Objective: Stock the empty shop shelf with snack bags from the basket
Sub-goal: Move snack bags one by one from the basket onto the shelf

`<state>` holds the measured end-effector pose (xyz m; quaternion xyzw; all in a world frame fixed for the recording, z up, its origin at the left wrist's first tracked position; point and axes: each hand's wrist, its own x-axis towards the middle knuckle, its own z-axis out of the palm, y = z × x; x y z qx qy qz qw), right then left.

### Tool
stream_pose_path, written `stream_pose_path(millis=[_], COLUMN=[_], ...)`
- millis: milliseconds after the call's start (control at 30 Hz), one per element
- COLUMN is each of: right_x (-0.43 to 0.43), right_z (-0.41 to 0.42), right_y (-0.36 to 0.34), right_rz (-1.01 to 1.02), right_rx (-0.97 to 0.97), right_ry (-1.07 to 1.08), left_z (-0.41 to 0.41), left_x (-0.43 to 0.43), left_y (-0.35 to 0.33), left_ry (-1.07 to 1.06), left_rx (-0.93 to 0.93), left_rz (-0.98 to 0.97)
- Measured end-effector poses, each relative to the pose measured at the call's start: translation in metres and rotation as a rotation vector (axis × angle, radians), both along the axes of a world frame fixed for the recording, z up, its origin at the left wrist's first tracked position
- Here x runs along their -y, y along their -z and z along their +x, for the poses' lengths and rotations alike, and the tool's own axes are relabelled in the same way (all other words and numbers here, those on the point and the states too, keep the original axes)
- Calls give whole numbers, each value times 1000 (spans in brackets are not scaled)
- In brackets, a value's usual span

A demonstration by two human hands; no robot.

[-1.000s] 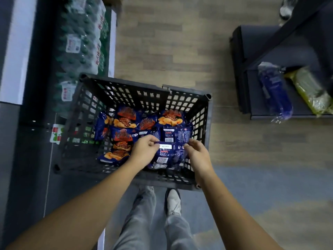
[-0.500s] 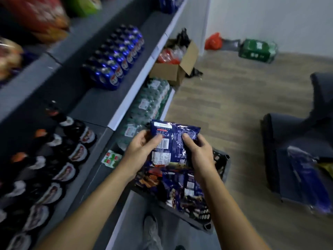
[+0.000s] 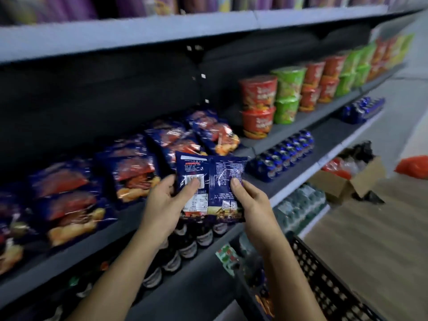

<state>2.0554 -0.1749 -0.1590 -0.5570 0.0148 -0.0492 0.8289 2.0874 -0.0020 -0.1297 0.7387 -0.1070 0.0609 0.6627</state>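
Note:
I hold a dark blue snack bag [image 3: 214, 181] upright in front of the shelf [image 3: 120, 230], its printed back with a barcode facing me. My left hand [image 3: 165, 205] grips its left side, thumb on the barcode. My right hand [image 3: 251, 205] grips its right side, thumb on the foil. Several matching blue bags with red and orange print [image 3: 136, 170] stand in a row on the shelf behind it. The black plastic basket [image 3: 324, 281] shows at the lower right, its contents mostly hidden by my right arm.
Red and green noodle cups [image 3: 271, 100] fill the same shelf to the right. Blue cans [image 3: 284, 156] and dark bottles [image 3: 185, 246] sit on lower shelves. An open cardboard box [image 3: 347, 181] and wrapped water bottles [image 3: 298, 207] stand on the wooden floor.
Both hands lifted the bag out of the basket and raised it to the snack shelf. My view swung up from the basket to the shelves.

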Motion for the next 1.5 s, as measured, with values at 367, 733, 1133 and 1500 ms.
stream_pose_path(millis=[367, 733, 1133, 1500], right_x=[-211, -366, -434, -470], right_z=[18, -6, -17, -11], right_y=[-61, -93, -98, -83], right_rz=[4, -132, -269, -364], right_rx=[-10, 121, 334, 223], right_ry=[-282, -387, -269, -413], left_z=[-48, -96, -107, -123], left_x=[-210, -334, -420, -470], left_y=[-46, -59, -65, -61], left_ry=[-404, -757, -453, -515], left_rx=[83, 402, -10, 79], left_rz=[-11, 261, -214, -282])
